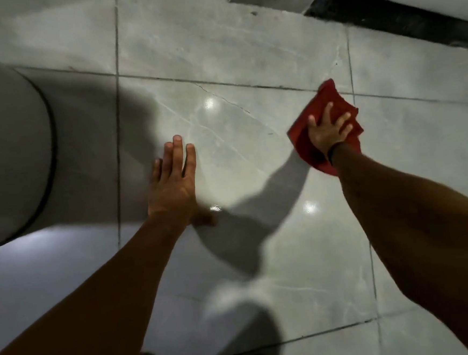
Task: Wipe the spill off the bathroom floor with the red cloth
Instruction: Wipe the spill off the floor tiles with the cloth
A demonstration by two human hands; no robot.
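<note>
On the grey tiled bathroom floor (245, 50), the right hand (328, 132) presses down flat on the red cloth (309, 154), fingers spread across its top rather than curled around it, so the grip is wide and the cloth is pinned under the palm. The cloth lies crumpled on the tile at the right of the view, with one corner reaching up to a dark grout line, well apart from the other hand. The left hand (173, 182) rests palm-down on the floor near the middle, fingers straight and close together, its grip wide and holding nothing. Both bare forearms reach in from the bottom edge. A small glossy wet patch (215, 207) glints on the tile just beside the left hand's thumb; whether other bright spots are liquid or lamp reflections I cannot tell. A rounded pale fixture (7, 153) stands at the left.
</note>
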